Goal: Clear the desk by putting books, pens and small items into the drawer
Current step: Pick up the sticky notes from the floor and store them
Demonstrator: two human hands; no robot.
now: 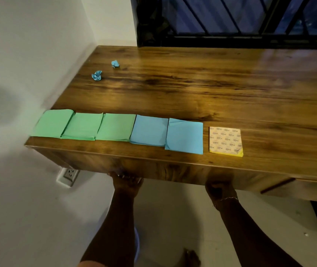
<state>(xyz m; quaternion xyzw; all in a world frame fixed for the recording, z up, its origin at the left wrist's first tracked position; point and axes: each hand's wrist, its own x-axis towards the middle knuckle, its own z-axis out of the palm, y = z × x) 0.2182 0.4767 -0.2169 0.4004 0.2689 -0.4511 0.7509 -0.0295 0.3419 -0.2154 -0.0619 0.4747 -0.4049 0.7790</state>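
Note:
Along the front of the wooden desk (211,89) lies a row of sticky-note pads: three green pads (82,126), two blue pads (167,133) and a yellow pad (225,141) with its printed backing up. Two crumpled blue paper balls (97,75) sit near the far left corner. Below the pads is the drawer front (163,170), which looks closed. My left hand (126,183) and my right hand (219,189) both reach under its lower edge, fingers curled up round that edge and partly hidden behind it.
A white wall runs along the desk's left side, with a power socket (70,175) low under the desk corner. A dark barred window (240,20) stands behind the desk. To the right, another drawer front has a slanted handle (277,185). My bare foot (192,257) is on the floor.

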